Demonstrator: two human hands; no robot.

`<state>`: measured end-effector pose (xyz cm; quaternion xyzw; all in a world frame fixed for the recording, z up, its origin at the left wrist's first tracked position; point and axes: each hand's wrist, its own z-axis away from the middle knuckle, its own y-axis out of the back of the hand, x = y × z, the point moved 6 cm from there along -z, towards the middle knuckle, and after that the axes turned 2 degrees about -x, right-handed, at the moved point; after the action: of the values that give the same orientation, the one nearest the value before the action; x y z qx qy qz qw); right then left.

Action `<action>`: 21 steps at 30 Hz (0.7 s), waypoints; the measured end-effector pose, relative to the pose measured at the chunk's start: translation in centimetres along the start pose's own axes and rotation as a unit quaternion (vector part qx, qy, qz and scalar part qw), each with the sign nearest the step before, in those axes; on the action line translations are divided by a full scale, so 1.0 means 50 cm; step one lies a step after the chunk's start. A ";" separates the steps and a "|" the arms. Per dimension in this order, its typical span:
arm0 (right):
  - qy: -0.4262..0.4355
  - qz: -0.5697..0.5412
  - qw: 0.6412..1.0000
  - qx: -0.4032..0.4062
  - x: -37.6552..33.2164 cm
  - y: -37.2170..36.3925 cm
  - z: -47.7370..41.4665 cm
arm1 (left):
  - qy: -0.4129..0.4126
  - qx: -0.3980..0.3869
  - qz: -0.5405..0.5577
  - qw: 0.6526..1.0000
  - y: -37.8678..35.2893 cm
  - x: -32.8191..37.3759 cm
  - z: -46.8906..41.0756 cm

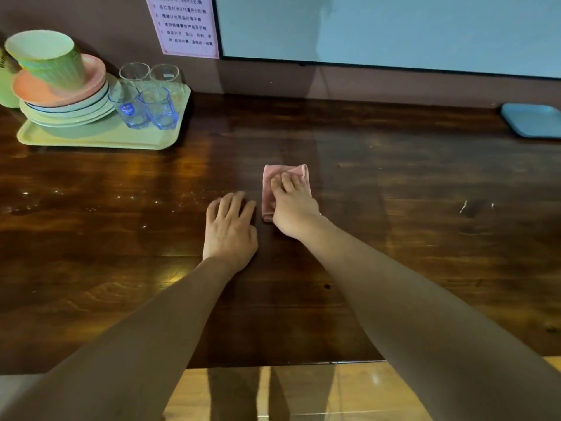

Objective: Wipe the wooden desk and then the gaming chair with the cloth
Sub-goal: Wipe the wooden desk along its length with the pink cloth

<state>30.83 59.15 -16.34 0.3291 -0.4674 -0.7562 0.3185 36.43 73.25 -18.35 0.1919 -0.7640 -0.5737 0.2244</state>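
At far left a loaded green tray (91,143) stands well apart from the work. The left hand (230,226) lies flat on the wooden surface (394,238), fingers straight and holding nothing, just beside the cloth (268,185). That folded pink cloth sits mid-surface under the right hand (293,211), whose spread fingers press it down without curling round it. It looks soft, light and limp, so flat palm pressure should drive it better than a pinch.

Dim, soft, glare on desk (127,177), edges warped
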 end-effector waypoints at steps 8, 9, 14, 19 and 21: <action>0.043 0.067 0.997 0.013 -0.001 -0.077 0.105 | 0.002 -0.084 -0.059 0.995 -0.012 0.005 -0.005; 0.046 0.067 0.997 0.012 -0.002 -0.071 0.087 | 0.006 -0.084 -0.047 0.995 -0.015 0.000 -0.006; 0.042 0.037 0.998 0.019 -0.002 -0.011 -0.043 | 0.015 -0.075 0.003 0.997 -0.016 -0.008 -0.007; 0.034 0.044 0.998 0.040 -0.007 0.019 -0.111 | 0.016 -0.072 0.004 0.997 -0.015 -0.007 -0.009; 0.033 0.014 0.999 0.027 -0.005 0.008 -0.071 | 0.014 -0.084 -0.004 0.996 -0.014 -0.006 -0.009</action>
<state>33.85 57.44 -17.13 0.3561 -0.4816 -0.7273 0.3350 36.98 72.88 -18.95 0.1832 -0.7089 -0.6342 0.2486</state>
